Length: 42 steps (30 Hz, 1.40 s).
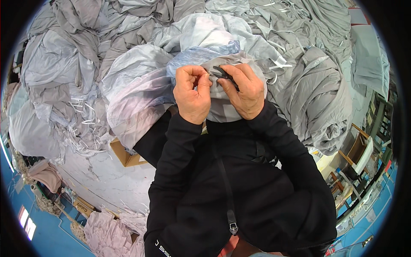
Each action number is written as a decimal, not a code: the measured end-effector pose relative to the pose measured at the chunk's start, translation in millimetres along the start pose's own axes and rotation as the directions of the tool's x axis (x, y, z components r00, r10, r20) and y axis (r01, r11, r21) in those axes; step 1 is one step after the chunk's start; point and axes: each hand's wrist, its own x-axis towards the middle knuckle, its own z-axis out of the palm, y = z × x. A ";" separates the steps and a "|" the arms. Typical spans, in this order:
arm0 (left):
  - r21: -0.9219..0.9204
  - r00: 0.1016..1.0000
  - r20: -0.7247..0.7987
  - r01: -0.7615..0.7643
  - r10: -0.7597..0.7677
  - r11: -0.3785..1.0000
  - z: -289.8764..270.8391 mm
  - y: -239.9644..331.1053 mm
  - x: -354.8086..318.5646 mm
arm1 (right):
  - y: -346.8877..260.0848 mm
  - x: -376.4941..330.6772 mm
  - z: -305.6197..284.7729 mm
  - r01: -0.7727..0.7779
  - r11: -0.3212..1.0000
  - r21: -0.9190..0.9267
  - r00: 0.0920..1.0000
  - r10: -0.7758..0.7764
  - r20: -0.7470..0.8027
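My left hand [192,94] is raised over the cloth in front of me, thumb and forefinger pinched together. Whatever sits between those fingertips is too small to make out. Close beside it, my right hand [245,91] grips small black thread snips [223,73] between thumb and fingers, the tip pointing toward my left hand. Grey fabric [222,105] lies in my lap just under both hands. It adjoins a blue patterned piece [199,55] and a pale pinkish-grey piece [137,92] on the left.
Heaps of grey cloth [299,25] spread across the far side, with white ties [280,64] trailing among them. A bundled grey pile [319,98] lies at my right. A cardboard box [124,153] stands at my left, and pink cloth [109,233] lies at lower left.
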 end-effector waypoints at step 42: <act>0.360 0.971 0.078 -0.237 0.224 0.902 3.9 8.0 7.3 | 3.3 2.1 -6.2 -0.087 0.991 0.102 0.996 0.090 -0.028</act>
